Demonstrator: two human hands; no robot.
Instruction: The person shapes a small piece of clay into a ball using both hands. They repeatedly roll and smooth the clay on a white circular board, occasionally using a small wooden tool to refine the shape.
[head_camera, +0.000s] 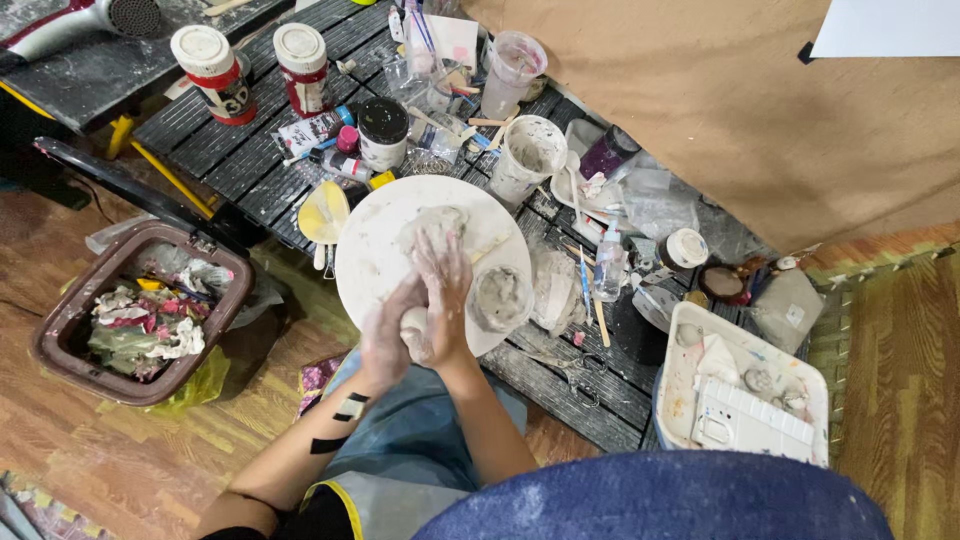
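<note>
Both hands, left hand (385, 340) and right hand (445, 290), were cupped shut around a small clay lump (413, 328), still rough. At twelve o'clock, more unworked clay (432, 225) lay on the round white board (370, 260).

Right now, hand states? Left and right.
Left hand: closed around a pale clay lump.
Right hand: pressed over the same lump, fingers curled on it.

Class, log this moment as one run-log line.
left hand: cupping clay lump | right hand: pressing same lump | below: round white board | nearby: clay bowl, bin
</note>
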